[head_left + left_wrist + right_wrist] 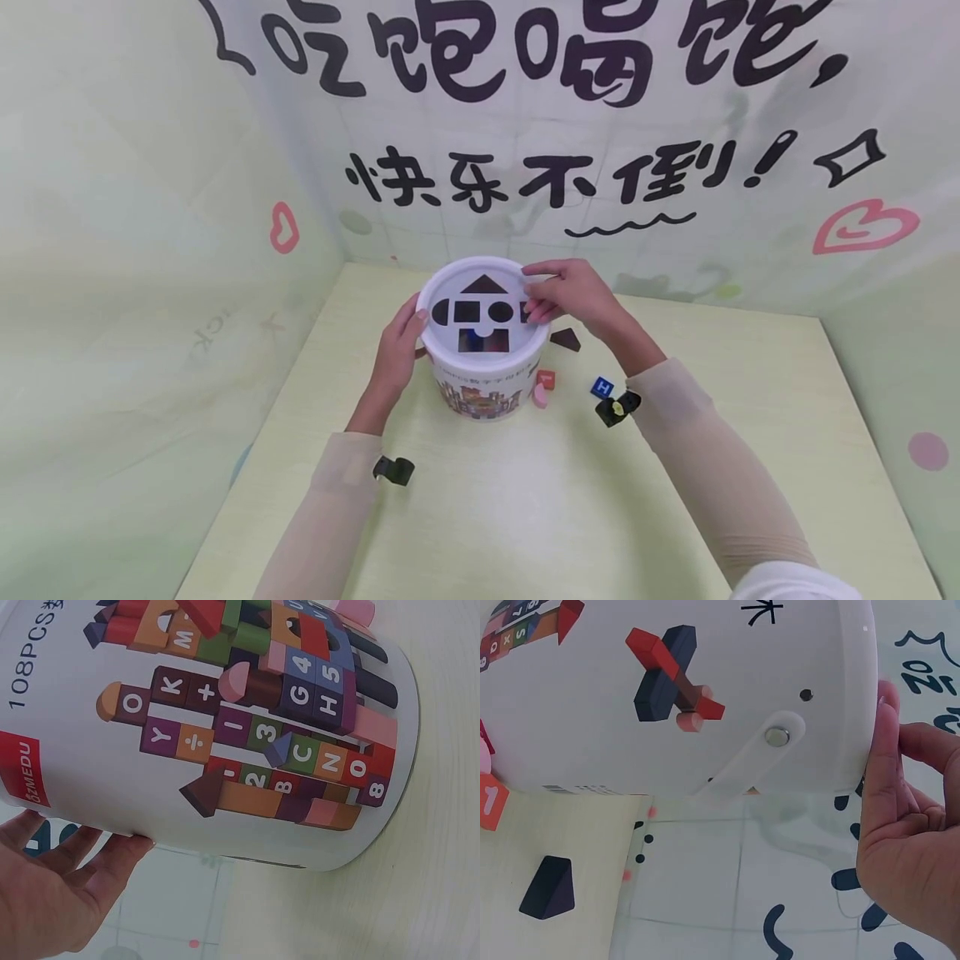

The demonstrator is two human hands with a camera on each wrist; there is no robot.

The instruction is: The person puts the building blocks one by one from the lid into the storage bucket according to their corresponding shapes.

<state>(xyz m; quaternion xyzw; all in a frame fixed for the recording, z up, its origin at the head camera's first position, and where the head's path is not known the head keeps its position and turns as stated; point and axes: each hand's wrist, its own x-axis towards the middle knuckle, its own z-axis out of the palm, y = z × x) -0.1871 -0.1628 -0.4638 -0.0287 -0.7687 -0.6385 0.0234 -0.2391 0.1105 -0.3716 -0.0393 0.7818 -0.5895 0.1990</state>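
A white bucket with printed toy blocks stands upright, its lid pierced by shaped holes. My left hand holds the bucket's left side, thumb on the rim and fingers against the outer wall; in the left wrist view its fingertips touch the wall. Over the lid's right side is my right hand, fingertips at a dark hole there, one finger reaching across the rim. The right wrist view shows that hand against the lid's edge; I cannot tell whether it pinches a small piece.
Right of the bucket on the pale table lie a dark wedge block, a red block, a pink block and a blue lettered block. A printed backdrop stands close behind the bucket.
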